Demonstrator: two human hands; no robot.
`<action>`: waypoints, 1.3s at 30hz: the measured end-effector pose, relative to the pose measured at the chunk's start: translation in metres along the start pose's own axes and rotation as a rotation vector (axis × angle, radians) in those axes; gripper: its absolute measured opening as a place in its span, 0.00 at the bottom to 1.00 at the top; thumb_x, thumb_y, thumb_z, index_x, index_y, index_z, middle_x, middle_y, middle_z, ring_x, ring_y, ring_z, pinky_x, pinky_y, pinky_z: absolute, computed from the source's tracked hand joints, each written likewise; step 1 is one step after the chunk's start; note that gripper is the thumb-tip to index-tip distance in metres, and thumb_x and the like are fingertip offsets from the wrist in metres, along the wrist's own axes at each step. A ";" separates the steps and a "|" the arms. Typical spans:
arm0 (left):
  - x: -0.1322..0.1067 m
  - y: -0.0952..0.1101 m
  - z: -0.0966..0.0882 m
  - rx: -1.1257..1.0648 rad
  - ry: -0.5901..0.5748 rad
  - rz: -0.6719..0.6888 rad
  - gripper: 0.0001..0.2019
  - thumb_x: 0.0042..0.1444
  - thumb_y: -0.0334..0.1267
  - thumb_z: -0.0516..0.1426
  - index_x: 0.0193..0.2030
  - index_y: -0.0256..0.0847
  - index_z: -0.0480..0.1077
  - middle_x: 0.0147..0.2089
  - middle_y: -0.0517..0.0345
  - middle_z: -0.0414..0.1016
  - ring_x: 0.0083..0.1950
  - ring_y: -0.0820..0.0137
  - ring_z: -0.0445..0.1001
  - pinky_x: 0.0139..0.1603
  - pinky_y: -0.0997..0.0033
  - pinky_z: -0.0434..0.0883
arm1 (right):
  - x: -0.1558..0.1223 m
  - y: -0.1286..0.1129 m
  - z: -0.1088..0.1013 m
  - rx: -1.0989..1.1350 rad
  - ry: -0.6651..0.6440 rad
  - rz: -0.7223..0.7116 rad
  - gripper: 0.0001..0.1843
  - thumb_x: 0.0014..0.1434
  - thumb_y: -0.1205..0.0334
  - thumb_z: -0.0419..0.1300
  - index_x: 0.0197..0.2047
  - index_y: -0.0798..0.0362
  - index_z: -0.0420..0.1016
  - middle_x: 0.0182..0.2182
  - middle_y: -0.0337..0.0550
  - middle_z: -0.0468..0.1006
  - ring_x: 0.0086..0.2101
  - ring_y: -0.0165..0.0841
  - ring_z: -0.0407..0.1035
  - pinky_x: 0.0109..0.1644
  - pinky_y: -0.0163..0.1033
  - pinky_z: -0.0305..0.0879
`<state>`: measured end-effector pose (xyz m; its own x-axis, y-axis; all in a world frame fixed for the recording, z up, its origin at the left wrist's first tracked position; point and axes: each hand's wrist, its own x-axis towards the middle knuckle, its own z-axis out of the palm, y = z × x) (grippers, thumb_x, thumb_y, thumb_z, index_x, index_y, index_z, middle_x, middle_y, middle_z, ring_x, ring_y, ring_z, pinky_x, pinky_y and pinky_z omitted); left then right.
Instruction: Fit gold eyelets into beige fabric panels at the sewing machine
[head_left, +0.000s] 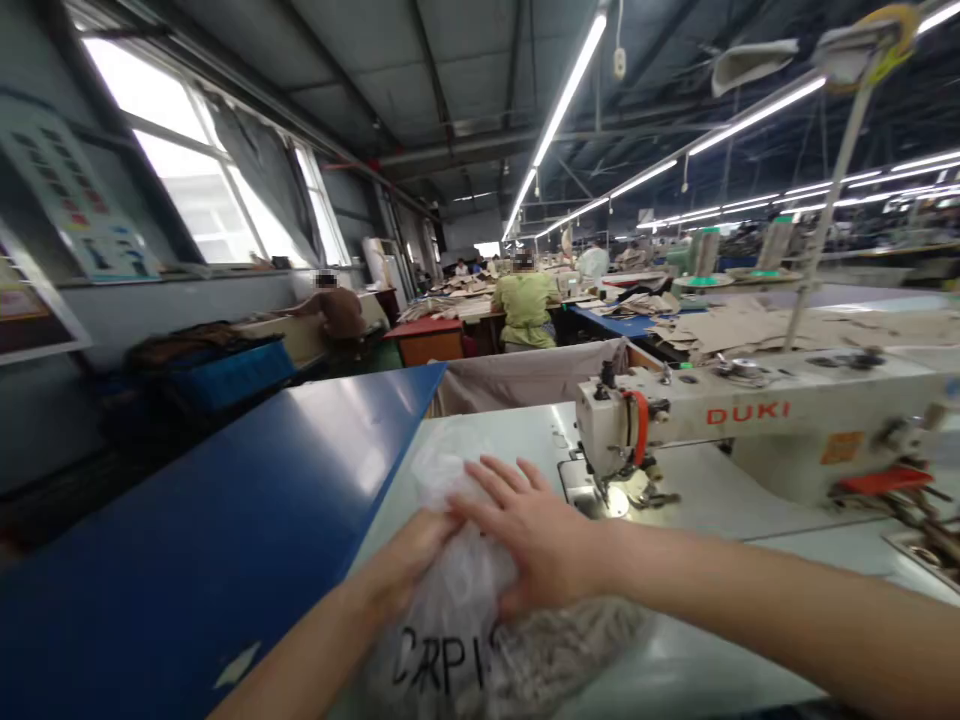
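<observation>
A clear plastic bag (442, 640) with black lettering lies on the pale sewing table (517, 425) in front of me. Greyish-brown pieces (581, 640) show through its right side; I cannot make out what they are. My left hand (416, 560) is closed around the gathered upper part of the bag, its fingertips partly hidden. Over the bag, my right hand (525, 530) lies with its fingers spread, touching the plastic and overlapping the left hand's thumb. The bag's loose top end spreads out beyond both hands.
Close on the right stands a white sewing machine (675, 410), its needle area lit. A blue tabletop (300, 480) adjoins at the left. Fabric pieces (727, 330) lie behind the machine beside a thread stand pole (832, 200). Two people (525, 305) sit farther back.
</observation>
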<state>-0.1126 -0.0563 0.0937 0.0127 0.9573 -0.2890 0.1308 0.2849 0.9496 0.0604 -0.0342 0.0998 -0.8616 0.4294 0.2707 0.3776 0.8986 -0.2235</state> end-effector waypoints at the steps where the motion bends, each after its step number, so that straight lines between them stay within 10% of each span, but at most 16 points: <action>1: -0.002 -0.003 -0.002 -0.032 -0.023 -0.024 0.13 0.53 0.43 0.56 0.39 0.36 0.73 0.32 0.55 0.77 0.36 0.61 0.76 0.37 0.64 0.71 | 0.006 0.006 0.009 0.064 -0.032 0.018 0.59 0.38 0.50 0.70 0.67 0.55 0.43 0.64 0.63 0.42 0.61 0.57 0.39 0.60 0.64 0.40; 9: -0.017 0.000 -0.012 -0.086 -0.091 -0.112 0.14 0.42 0.41 0.62 0.33 0.33 0.71 0.27 0.55 0.74 0.28 0.67 0.72 0.29 0.71 0.68 | 0.008 0.016 0.038 0.246 0.022 0.066 0.26 0.46 0.56 0.65 0.47 0.59 0.68 0.40 0.52 0.73 0.41 0.42 0.67 0.44 0.40 0.62; 15: -0.046 -0.002 -0.025 0.507 0.352 0.413 0.30 0.45 0.49 0.61 0.54 0.38 0.63 0.55 0.44 0.68 0.57 0.55 0.65 0.58 0.55 0.60 | 0.004 0.008 0.030 0.402 -0.011 0.109 0.05 0.46 0.68 0.60 0.29 0.56 0.69 0.28 0.40 0.72 0.30 0.33 0.65 0.33 0.33 0.56; 22: -0.053 -0.033 -0.003 0.932 0.223 0.516 0.23 0.55 0.55 0.52 0.47 0.38 0.68 0.46 0.45 0.72 0.49 0.55 0.69 0.50 0.59 0.63 | 0.014 0.006 0.030 0.649 -0.141 0.148 0.05 0.49 0.66 0.58 0.23 0.57 0.67 0.20 0.34 0.64 0.25 0.28 0.59 0.28 0.30 0.54; 32: -0.017 -0.022 -0.003 0.549 0.211 0.338 0.24 0.58 0.54 0.42 0.23 0.40 0.66 0.25 0.56 0.71 0.30 0.65 0.67 0.32 0.70 0.63 | -0.002 -0.016 0.022 0.483 0.072 0.210 0.45 0.39 0.53 0.70 0.57 0.58 0.57 0.49 0.52 0.65 0.48 0.42 0.61 0.54 0.45 0.57; 39: -0.038 -0.018 0.019 0.430 0.174 0.246 0.24 0.54 0.60 0.49 0.23 0.41 0.67 0.25 0.58 0.71 0.35 0.61 0.71 0.37 0.67 0.67 | -0.010 -0.027 0.025 0.496 -0.110 0.373 0.28 0.39 0.43 0.69 0.37 0.56 0.71 0.30 0.41 0.74 0.34 0.38 0.69 0.38 0.36 0.64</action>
